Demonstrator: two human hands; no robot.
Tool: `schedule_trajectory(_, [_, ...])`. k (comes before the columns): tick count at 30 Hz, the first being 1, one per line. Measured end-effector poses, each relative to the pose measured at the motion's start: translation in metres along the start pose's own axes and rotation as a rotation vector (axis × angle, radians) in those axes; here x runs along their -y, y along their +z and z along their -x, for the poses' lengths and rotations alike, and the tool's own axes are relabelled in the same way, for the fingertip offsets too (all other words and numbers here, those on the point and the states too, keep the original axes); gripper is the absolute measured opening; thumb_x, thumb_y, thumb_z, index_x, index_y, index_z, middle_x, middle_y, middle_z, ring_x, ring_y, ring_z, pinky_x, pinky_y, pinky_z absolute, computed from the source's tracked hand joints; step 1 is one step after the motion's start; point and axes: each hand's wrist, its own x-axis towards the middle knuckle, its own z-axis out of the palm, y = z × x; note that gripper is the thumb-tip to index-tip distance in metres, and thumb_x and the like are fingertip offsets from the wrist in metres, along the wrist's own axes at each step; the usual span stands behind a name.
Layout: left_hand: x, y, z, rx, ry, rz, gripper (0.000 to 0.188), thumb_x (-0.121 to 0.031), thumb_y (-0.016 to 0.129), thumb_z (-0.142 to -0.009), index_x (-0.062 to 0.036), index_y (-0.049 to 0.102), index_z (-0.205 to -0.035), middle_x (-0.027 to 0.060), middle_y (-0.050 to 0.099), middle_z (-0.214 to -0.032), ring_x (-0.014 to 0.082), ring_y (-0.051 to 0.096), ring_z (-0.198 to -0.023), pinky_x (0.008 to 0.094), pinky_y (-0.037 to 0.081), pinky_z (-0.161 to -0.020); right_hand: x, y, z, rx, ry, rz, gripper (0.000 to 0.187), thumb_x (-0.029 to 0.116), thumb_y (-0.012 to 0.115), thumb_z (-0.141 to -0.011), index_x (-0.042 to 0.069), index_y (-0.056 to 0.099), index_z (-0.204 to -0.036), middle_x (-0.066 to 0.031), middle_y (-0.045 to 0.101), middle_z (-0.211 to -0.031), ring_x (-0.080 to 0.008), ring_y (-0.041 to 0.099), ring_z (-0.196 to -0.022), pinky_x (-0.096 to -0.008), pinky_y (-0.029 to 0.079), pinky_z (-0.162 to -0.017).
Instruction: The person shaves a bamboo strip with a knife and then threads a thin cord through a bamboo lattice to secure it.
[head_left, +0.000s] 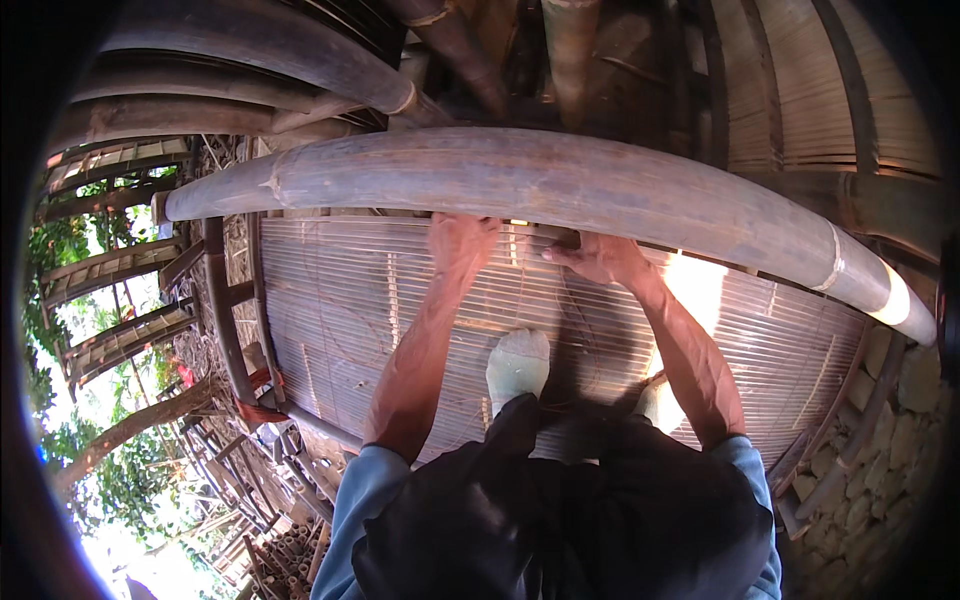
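A slatted bamboo floor [330,290] lies below me, its thin strips running side to side. Across its far edge, a thick bamboo pole [520,175] stretches from left to right. My left hand [463,240] is curled at the floor's far edge, just under the pole, with its fingertips hidden. To its right, my right hand [603,260] is bent at the same edge; its thumb points left, and its other fingers pass partly out of sight beneath the pole. What either hand grips is too hidden to make out.
My foot in a pale sock [520,362] stands on the slats. Dark bamboo poles [250,50] crowd the upper left. Woven panels [800,90] rise at the upper right. A stone surface [870,470] lies lower right; cut bamboo pieces [290,560] are piled lower left.
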Motion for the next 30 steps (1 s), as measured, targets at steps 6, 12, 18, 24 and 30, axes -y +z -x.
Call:
schedule_trajectory(6, [-0.088, -0.032, -0.009, 0.767, -0.313, 0.715, 0.029, -0.024, 0.051, -0.101, 0.0011, 0.060, -0.088, 0.0090, 0.061, -0.060, 0.0165, 0.056, -0.046, 0.0294, 0.044, -0.039, 0.017, -0.027, -0.020, 0.363, 0.308, 0.124, 0.091, 0.065, 0.079, -0.072, 0.009, 0.053, -0.138, -0.0137, 0.058, -0.136, -0.0327, 0.052, -0.127, -0.0459, 0.040, -0.109])
schedule_trajectory(12, [-0.052, -0.034, -0.020, 1.121, -0.573, 0.752, 0.044, -0.031, 0.040, -0.103, 0.0005, 0.060, -0.078, 0.0085, 0.059, -0.056, 0.0110, 0.047, -0.038, 0.0242, 0.026, -0.031, 0.032, -0.028, -0.034, 0.449, 0.191, 0.061, 0.081, 0.066, 0.076, -0.075, 0.012, 0.060, -0.134, -0.0136, 0.062, -0.132, -0.0339, 0.054, -0.125, -0.0473, 0.042, -0.108])
schedule_trajectory(18, [-0.060, -0.034, -0.027, 1.147, -0.466, 0.538, 0.056, -0.041, 0.037, -0.101, -0.0021, 0.060, -0.068, 0.0093, 0.061, -0.057, 0.0118, 0.048, -0.040, 0.0259, 0.026, -0.033, 0.022, -0.023, -0.026, 0.316, 0.246, -0.054, 0.059, 0.055, 0.070, -0.087, 0.014, 0.065, -0.129, -0.0112, 0.065, -0.129, -0.0321, 0.056, -0.123, -0.0443, 0.043, -0.107])
schedule_trajectory(24, [-0.068, -0.048, -0.034, 1.217, -0.432, 0.619, 0.058, -0.044, 0.032, -0.102, 0.0061, 0.060, -0.093, 0.0186, 0.067, -0.069, 0.0175, 0.060, -0.046, 0.0259, 0.036, -0.034, 0.008, 0.007, -0.028, 0.030, 0.308, 0.183, 0.050, 0.051, 0.063, -0.093, 0.015, 0.066, -0.128, -0.0085, 0.066, -0.128, -0.0306, 0.058, -0.119, -0.0417, 0.043, -0.104])
schedule_trajectory(30, [-0.071, -0.065, -0.036, 1.246, -0.448, 0.672, 0.060, -0.043, 0.035, -0.102, 0.0110, 0.055, -0.116, 0.0258, 0.070, -0.081, 0.0243, 0.069, -0.058, 0.0291, 0.052, -0.045, -0.010, 0.036, -0.016, -0.393, 0.157, 0.321, 0.039, 0.046, 0.065, -0.088, 0.015, 0.071, -0.113, -0.0049, 0.073, -0.108, -0.0304, 0.066, -0.102, -0.0433, 0.052, -0.085])
